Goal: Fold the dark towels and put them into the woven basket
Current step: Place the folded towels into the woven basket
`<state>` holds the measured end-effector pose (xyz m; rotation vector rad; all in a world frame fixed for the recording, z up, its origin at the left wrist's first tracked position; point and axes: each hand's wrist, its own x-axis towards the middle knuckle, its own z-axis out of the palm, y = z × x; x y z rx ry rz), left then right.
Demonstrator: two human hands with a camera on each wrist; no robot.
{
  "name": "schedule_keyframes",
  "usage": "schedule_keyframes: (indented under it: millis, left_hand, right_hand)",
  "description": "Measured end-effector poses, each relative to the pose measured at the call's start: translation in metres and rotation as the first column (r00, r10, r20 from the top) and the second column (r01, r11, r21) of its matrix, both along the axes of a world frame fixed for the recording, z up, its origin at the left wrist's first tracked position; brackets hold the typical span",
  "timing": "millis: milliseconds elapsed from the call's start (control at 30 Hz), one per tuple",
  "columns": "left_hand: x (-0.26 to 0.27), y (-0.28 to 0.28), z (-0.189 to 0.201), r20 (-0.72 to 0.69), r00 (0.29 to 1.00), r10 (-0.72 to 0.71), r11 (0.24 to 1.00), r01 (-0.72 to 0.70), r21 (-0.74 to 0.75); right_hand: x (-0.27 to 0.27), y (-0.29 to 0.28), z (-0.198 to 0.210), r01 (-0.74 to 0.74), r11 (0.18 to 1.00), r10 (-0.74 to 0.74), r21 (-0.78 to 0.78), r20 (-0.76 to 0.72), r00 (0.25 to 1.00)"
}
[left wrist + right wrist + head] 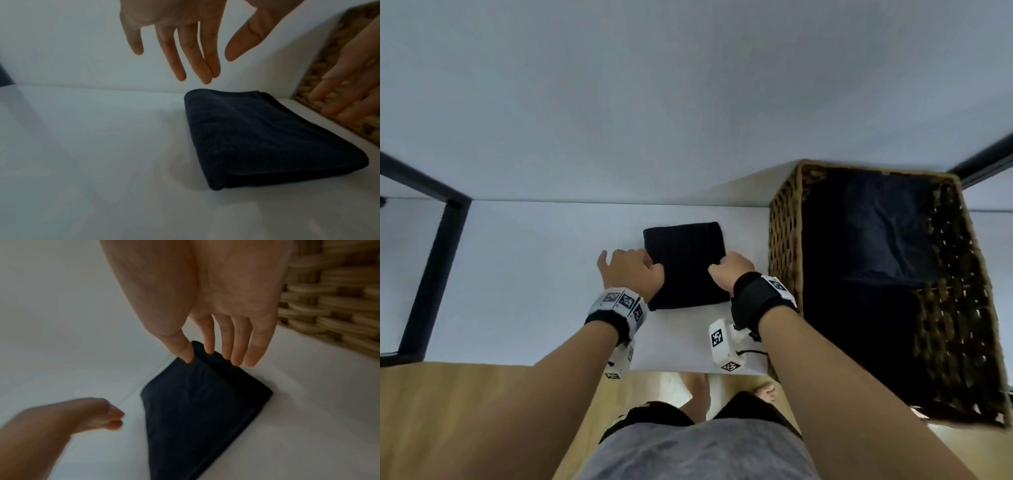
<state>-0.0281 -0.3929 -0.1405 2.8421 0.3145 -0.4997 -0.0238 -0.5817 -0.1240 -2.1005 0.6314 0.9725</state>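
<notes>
A folded dark towel (pixel 685 263) (pixel 257 138) (pixel 201 410) lies flat on the white table (pixel 534 274), just left of the woven basket (pixel 787 205) (pixel 329 305). My left hand (pixel 631 269) (pixel 205 68) hovers at the towel's left edge, its fingers straight and loose, holding nothing. At the towel's right edge is my right hand (pixel 731 267) (pixel 207 348), fingers straight, its thumb over the cloth and its fingertips at the edge. Whether it touches the towel I cannot tell. More dark towels (pixel 887 222) lie inside the basket.
The basket stands at the table's right end, close beside my right hand. A black metal frame (pixel 431 260) borders the table on the left. A pale wall rises behind the table. Wooden floor (pixel 465 411) shows below the near edge.
</notes>
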Motion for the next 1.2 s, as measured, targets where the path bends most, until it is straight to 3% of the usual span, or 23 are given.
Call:
schedule_keyframes:
  millis: [100,267,367,633,800,1000,1067,1200]
  left_hand:
    - [0.010,-0.001,-0.018,0.008,1.000,-0.003,1.000,0.003,0.001]
    - [0.024,-0.010,-0.039,-0.266,0.931,0.248,0.937,-0.300,-0.179]
    - [0.023,-0.005,-0.048,-0.340,0.903,0.263,0.926,-0.335,-0.173]
    - [0.005,0.009,-0.036,-0.381,0.879,0.286,0.805,-0.436,-0.402]
    - [-0.007,0.010,0.007,-0.334,0.882,0.332,0.681,-0.469,-0.563]
    - [-0.019,-0.035,0.088,-0.311,0.884,0.349,0.446,-0.448,-0.774]
    - [-0.023,-0.066,0.108,-0.264,0.912,0.315,0.422,-0.383,-0.822]
    - [-0.036,-0.136,0.141,-0.112,0.969,0.218,0.448,-0.201,-0.871]
  right_hand:
    - [0.003,-0.001,-0.028,0.099,0.995,-0.099,-0.011,-0.028,0.995]
    - [0.010,0.005,-0.055,0.178,0.984,-0.179,0.025,0.017,0.984]
    - [0.010,0.010,-0.062,0.232,0.968,-0.233,0.098,-0.009,0.973]
    - [-0.025,0.028,-0.063,0.311,0.918,-0.285,0.245,-0.136,0.949]
    - [-0.028,0.019,-0.019,0.372,0.840,-0.363,0.396,-0.101,0.927]
    - [-0.044,-0.032,0.058,0.258,0.861,-0.377,0.438,0.211,0.902]
    - [-0.055,-0.065,0.084,0.241,0.890,-0.378,0.387,0.331,0.865]
    - [-0.090,-0.146,0.129,0.252,0.912,-0.392,0.325,0.505,0.769]
